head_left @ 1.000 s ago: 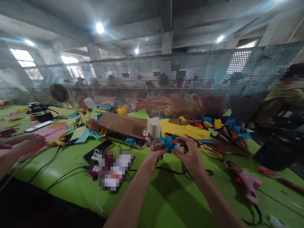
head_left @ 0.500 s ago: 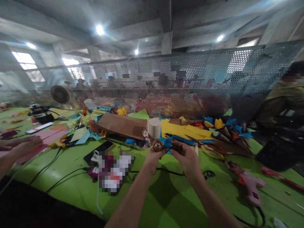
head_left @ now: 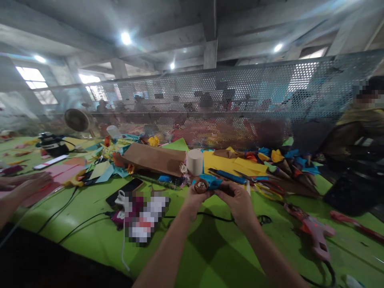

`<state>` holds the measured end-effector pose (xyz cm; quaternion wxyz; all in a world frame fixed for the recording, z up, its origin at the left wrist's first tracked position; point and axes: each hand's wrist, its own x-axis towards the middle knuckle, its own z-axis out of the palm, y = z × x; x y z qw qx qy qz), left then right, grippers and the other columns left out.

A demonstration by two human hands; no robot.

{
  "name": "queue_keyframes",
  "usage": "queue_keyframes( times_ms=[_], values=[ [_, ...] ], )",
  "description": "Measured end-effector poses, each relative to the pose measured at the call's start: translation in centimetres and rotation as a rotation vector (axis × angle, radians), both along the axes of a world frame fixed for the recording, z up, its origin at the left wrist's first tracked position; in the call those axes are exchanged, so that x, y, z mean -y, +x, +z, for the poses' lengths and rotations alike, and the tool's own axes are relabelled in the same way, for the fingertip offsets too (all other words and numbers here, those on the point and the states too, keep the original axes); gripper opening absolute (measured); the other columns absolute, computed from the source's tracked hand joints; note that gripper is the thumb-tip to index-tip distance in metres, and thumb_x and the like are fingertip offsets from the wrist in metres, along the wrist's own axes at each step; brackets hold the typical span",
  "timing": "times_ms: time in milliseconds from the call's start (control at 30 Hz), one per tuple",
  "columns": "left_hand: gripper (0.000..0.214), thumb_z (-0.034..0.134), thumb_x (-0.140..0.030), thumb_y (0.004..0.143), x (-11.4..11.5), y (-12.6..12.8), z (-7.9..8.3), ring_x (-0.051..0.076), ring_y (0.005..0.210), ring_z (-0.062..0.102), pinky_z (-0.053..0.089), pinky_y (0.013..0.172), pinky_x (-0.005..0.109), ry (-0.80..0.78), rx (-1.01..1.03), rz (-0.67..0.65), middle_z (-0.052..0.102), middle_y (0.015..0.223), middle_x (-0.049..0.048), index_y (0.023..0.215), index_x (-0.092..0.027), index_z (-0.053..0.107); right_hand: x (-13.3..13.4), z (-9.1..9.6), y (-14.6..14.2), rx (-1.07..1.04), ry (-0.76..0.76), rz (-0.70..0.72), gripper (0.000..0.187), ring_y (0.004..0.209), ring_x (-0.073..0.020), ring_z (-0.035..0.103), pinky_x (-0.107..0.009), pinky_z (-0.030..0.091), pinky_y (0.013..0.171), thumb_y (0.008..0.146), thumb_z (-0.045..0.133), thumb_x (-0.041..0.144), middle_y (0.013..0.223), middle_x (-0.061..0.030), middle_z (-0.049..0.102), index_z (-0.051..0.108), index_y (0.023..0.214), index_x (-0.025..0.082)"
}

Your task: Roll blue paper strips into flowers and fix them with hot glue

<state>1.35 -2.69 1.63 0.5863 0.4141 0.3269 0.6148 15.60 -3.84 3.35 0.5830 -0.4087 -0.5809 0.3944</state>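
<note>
Over the green table [head_left: 216, 256], my left hand [head_left: 193, 202] is closed round a small brown paper cone [head_left: 200, 186] with a rolled centre, held upright. My right hand [head_left: 237, 200] pinches a blue paper piece [head_left: 213, 181] that wraps against the cone's right side. Both hands meet at the middle of the view, a little above the tabletop. A black cable [head_left: 210, 216] runs beneath them.
A white roll [head_left: 195, 161], brown paper [head_left: 156, 158], yellow sheets [head_left: 228, 163] and several finished paper cones [head_left: 285, 168] lie behind. A pink glue gun [head_left: 315, 234] lies at right, a phone [head_left: 124, 190] at left. Another person's hands [head_left: 24, 186] rest far left; a person sits far right.
My hands have drawn slightly closer together and nearer to me, and the blue paper has been folded tighter against the brown cone. The head view shifted a little.
</note>
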Motion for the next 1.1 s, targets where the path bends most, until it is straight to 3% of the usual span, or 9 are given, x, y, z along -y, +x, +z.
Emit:
queue_keyframes(
  times_ms=[433, 667, 900, 1100],
  values=[
    [0.042, 0.094, -0.026, 0.044, 0.0, 0.1, 0.1, 0.016, 0.075, 0.063, 0.05, 0.082, 0.03, 0.006, -0.077, -0.025, 0.07, 0.074, 0.0011, 0.077, -0.014, 0.072, 0.1, 0.3, 0.0, 0.009, 0.005, 0.014, 0.025, 0.084, -0.0252, 0.071, -0.041, 0.056, 0.083, 0.068, 0.076, 0.034, 0.091, -0.0064, 0.078, 0.077, 0.088, 0.02],
    [0.042, 0.092, -0.024, 0.047, -0.4, 0.7, -0.5, 0.008, 0.062, 0.053, 0.047, 0.065, 0.022, 0.08, -0.112, -0.055, 0.058, 0.066, -0.0051, 0.07, -0.015, 0.058, -0.1, 0.3, 0.8, 0.166, 0.046, -0.039, 0.024, 0.083, -0.0265, 0.07, -0.042, 0.055, 0.082, 0.07, 0.074, 0.036, 0.089, -0.0068, 0.077, 0.076, 0.088, 0.019],
    [0.024, 0.075, -0.02, 0.07, -0.2, 0.5, -0.9, 0.011, 0.069, 0.05, 0.044, 0.068, 0.023, 0.341, -0.445, 0.121, 0.054, 0.074, -0.0035, 0.077, -0.018, 0.052, 0.4, 1.4, 1.2, -0.055, -0.016, -0.187, 0.028, 0.069, -0.0214, 0.066, -0.033, 0.054, 0.066, 0.067, 0.078, 0.041, 0.074, -0.0045, 0.074, 0.072, 0.081, 0.017],
    [0.022, 0.064, -0.018, 0.08, -0.2, 1.1, -2.2, 0.016, 0.078, 0.054, 0.045, 0.074, 0.03, 0.557, -0.775, 0.273, 0.056, 0.084, 0.0, 0.097, -0.021, 0.052, 0.9, 1.2, 0.3, -0.045, -0.047, -0.168, 0.032, 0.075, -0.0242, 0.069, -0.038, 0.055, 0.075, 0.069, 0.075, 0.044, 0.079, -0.0063, 0.075, 0.072, 0.087, 0.017]
  ],
)
